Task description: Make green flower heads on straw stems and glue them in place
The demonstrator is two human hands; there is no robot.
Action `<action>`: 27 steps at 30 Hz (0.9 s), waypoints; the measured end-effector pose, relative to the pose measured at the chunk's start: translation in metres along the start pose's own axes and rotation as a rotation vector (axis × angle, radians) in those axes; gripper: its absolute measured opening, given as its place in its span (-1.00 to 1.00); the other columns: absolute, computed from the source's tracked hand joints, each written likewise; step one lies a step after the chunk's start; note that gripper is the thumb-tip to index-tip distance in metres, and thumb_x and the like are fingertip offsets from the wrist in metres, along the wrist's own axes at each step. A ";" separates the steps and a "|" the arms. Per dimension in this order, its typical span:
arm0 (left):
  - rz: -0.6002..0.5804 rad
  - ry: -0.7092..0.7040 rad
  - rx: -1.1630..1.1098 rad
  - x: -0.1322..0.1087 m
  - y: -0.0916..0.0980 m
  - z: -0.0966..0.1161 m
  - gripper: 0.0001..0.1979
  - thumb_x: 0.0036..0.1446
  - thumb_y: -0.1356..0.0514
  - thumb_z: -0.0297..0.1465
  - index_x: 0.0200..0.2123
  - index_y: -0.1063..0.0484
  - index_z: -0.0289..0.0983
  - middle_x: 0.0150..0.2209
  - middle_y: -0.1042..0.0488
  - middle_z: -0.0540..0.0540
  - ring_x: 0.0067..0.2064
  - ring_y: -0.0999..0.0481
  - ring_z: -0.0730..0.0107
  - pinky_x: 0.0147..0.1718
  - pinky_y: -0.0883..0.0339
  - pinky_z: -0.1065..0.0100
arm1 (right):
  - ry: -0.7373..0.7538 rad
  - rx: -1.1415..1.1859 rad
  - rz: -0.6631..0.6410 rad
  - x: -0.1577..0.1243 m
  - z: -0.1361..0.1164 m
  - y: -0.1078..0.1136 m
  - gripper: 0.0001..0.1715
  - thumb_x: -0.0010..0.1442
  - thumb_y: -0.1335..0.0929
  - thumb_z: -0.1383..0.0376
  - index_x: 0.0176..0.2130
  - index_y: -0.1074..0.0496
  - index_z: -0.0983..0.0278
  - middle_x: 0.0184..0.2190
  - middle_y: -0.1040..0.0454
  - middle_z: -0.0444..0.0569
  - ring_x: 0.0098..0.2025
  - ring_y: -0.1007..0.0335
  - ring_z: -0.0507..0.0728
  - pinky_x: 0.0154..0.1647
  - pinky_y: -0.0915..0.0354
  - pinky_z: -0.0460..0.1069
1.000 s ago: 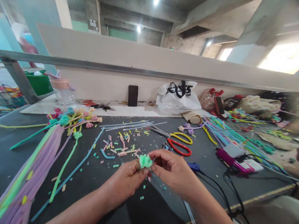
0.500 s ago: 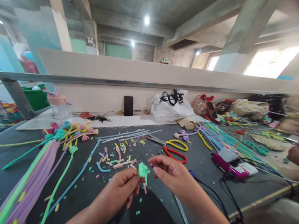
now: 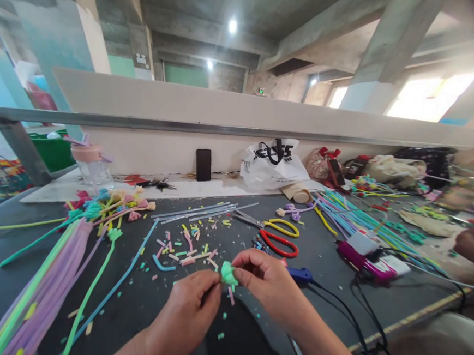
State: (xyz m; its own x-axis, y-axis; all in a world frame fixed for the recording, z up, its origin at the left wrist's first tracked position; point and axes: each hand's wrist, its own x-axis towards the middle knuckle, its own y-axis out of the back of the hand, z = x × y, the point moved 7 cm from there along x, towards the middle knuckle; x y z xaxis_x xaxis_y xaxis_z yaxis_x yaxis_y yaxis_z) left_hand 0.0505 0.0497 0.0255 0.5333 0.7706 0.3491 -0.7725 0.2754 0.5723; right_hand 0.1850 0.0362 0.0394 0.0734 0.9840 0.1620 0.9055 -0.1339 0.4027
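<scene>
Head view: above the table, the left hand pinches the flower and the right hand nips its other edge — shaping, apparently. Next calls for light, steady fingers (it looks soft).

A mint-green, ruffled, flower-shaped piece of soft-looking material is held between the fingertips of the left hand and right hand. Lobes: bunched, projecting above the left fingertips. Right side: contacted by right thumb and forefinger.

Left hand and right hand nearly meet — both pinching.
</scene>
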 end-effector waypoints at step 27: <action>-0.403 0.475 -0.843 -0.007 -0.031 -0.012 -0.66 0.01 -0.19 -0.14 -0.41 -0.36 -0.34 -0.52 -0.36 0.03 -0.53 -0.34 0.53 -0.48 -0.27 0.42 | 0.170 -0.027 -0.049 0.001 -0.013 0.006 -0.89 -0.01 -0.41 0.39 -0.54 -0.45 0.25 -0.47 -0.39 -0.11 -0.38 -0.33 0.06 -0.30 -0.25 -0.06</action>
State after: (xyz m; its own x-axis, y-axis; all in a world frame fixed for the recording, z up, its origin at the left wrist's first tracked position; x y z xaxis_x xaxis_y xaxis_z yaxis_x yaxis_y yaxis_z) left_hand 0.0666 0.0427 -0.0039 0.7551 0.6292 -0.1839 -0.6553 0.7323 -0.1851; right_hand 0.1846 0.0350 0.0539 -0.0447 0.9558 0.2907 0.8945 -0.0912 0.4376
